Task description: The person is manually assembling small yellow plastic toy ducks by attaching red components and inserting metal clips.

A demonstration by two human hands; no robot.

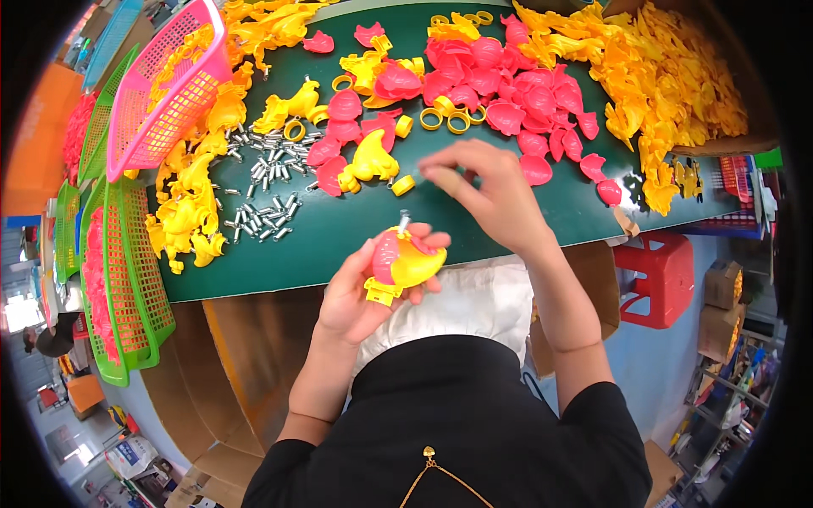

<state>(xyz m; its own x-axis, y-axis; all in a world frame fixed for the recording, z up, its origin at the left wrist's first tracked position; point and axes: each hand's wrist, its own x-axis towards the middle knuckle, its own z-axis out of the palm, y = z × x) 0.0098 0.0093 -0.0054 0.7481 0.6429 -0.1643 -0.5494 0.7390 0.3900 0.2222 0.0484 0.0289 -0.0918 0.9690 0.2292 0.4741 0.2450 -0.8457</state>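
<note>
My left hand [343, 300] holds a yellow-and-pink plastic toy part [408, 261] above the table's near edge, its fingers curled beneath. A silvery metal pin [404, 220] sticks up from the part's top. Over the table, my right hand [495, 190] reaches left, slightly blurred, with thumb and index finger stretched out a little apart and nothing visible between them. Just left of those fingertips lies a yellow ring [403, 184], apart from them. A yellow plastic body part [371, 159] rests beside the ring, next to several pink shell pieces [329, 175].
Metal pins [269, 161] lie scattered on the green table [322, 233] at left. Pink shells [483, 72] and yellow pieces [660, 85] are heaped across the back and right. Plastic baskets [140, 279] line the left edge. A red stool [656, 275] stands right, beyond the table.
</note>
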